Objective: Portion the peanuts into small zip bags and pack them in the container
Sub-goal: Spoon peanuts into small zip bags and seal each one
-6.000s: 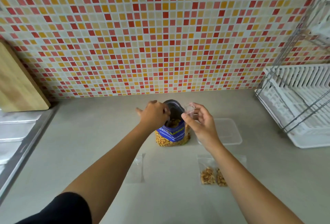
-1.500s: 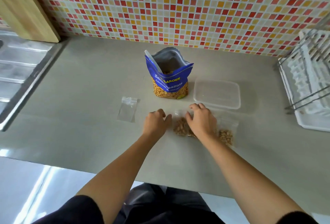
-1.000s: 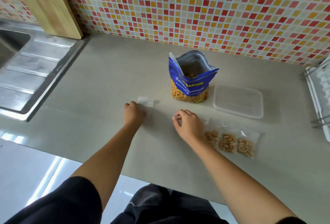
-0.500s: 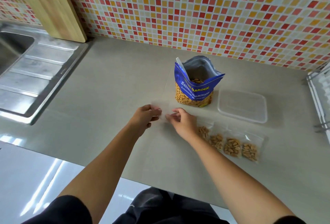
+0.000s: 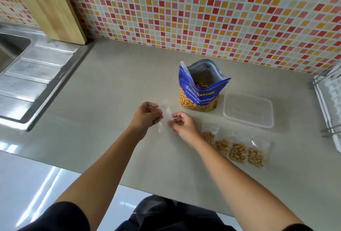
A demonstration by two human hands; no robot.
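Showing a portioning job partly done: four filled zip bags [image 5: 238,152] lie in a row on the counter [image 5: 110,92] at the near right, none of them yet inside the clear container [image 5: 248,110] just beyond, and the open peanut pouch [image 5: 198,94] stands upright to that container's left. Both hands meet just in front of the pouch on a fifth, empty zip bag [image 5: 166,115], which the left hand [image 5: 147,115] and right hand [image 5: 182,124] each pinch with curled fingers and thumb. The bag is clear and blurred, so I cannot tell whether its mouth is open.
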